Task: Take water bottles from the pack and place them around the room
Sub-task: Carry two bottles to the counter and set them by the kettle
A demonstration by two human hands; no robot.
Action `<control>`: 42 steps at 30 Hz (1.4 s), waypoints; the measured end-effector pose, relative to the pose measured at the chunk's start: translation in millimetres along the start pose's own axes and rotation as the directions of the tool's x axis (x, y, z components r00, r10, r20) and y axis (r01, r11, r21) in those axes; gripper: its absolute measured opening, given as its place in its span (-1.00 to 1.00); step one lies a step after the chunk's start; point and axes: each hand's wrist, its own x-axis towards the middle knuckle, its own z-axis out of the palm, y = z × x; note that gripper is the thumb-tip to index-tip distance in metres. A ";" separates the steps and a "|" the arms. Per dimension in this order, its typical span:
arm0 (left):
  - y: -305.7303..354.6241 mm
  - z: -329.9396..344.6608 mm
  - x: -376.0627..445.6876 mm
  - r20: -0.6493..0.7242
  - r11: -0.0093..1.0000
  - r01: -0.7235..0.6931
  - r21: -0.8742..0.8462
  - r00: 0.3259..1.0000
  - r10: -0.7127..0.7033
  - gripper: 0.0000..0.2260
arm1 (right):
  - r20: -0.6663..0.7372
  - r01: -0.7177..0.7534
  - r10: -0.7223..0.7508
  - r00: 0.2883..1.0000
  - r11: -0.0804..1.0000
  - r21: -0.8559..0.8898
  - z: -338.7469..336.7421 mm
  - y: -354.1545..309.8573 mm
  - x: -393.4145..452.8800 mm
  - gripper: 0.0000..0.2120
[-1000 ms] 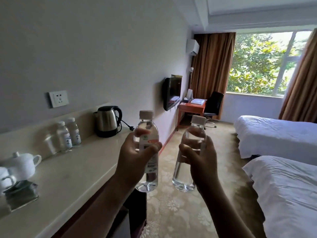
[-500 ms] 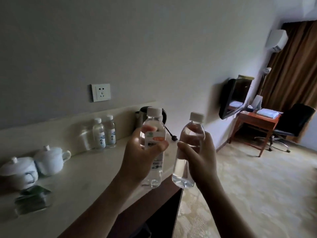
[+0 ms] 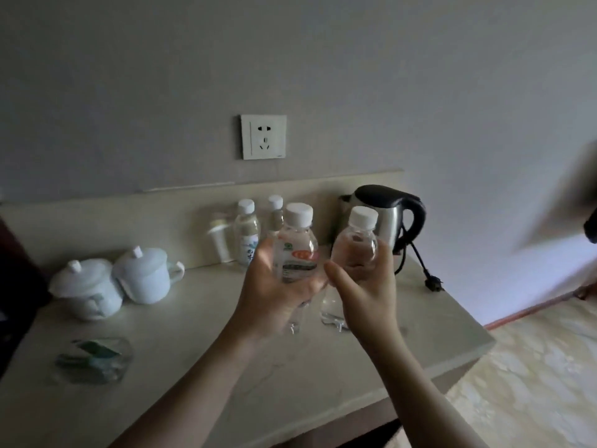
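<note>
My left hand [image 3: 274,295] grips a clear water bottle [image 3: 295,250] with a white cap and a label. My right hand [image 3: 365,292] grips a second clear bottle [image 3: 357,244], also white-capped. Both bottles are held upright, side by side, above the beige counter [image 3: 226,360]. Two more water bottles [image 3: 247,231] stand against the counter's backsplash, partly hidden behind the bottle in my left hand. The pack is out of sight.
A steel kettle [image 3: 387,218] with a loose plug [image 3: 433,282] stands at the back right. Two white lidded cups [image 3: 113,282] sit at the left, a glass dish [image 3: 93,360] in front of them. A wall socket [image 3: 263,136] is above. Carpet lies to the right.
My view has swung left, from the room with beds and window to face the counter and wall. Both hands still hold their bottles, now closer over the counter.
</note>
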 end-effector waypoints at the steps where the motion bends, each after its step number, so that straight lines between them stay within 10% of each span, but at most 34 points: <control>1: -10.9 -4.6 1.1 -0.034 1.000 0.016 0.012 0.999 -0.015 -0.54 | 0.019 0.000 -0.001 1.000 1.000 0.008 6.2 12.0 2.3 -0.52; 18: -106.1 -12.0 -24.6 -0.392 0.973 0.172 0.151 0.915 -0.101 -0.56 | 0.234 -0.050 0.063 0.970 0.997 -0.061 10.8 112.9 -10.7 -0.28; 24: -130.5 -16.8 -43.7 -0.513 0.912 0.276 0.303 0.854 -0.088 -0.44 | 0.504 -0.132 0.220 0.835 0.970 -0.205 -23.6 136.9 -8.0 -0.58; 30: -125.6 -46.9 -38.1 -0.324 0.944 0.292 0.154 0.918 -0.231 -0.49 | 0.409 -0.122 0.257 0.876 0.937 -0.328 -21.2 134.8 -1.3 -0.46; 38: -143.4 -14.7 -33.2 -0.634 0.780 0.382 0.496 0.773 0.024 -0.45 | 0.357 -0.025 0.188 0.915 0.909 -0.415 -4.6 140.5 1.7 -0.44; 42: -141.9 -33.3 -38.5 -0.601 0.906 0.320 0.278 0.793 -0.096 -0.52 | 0.420 -0.009 0.198 0.886 0.912 -0.410 -15.9 147.4 1.1 -0.57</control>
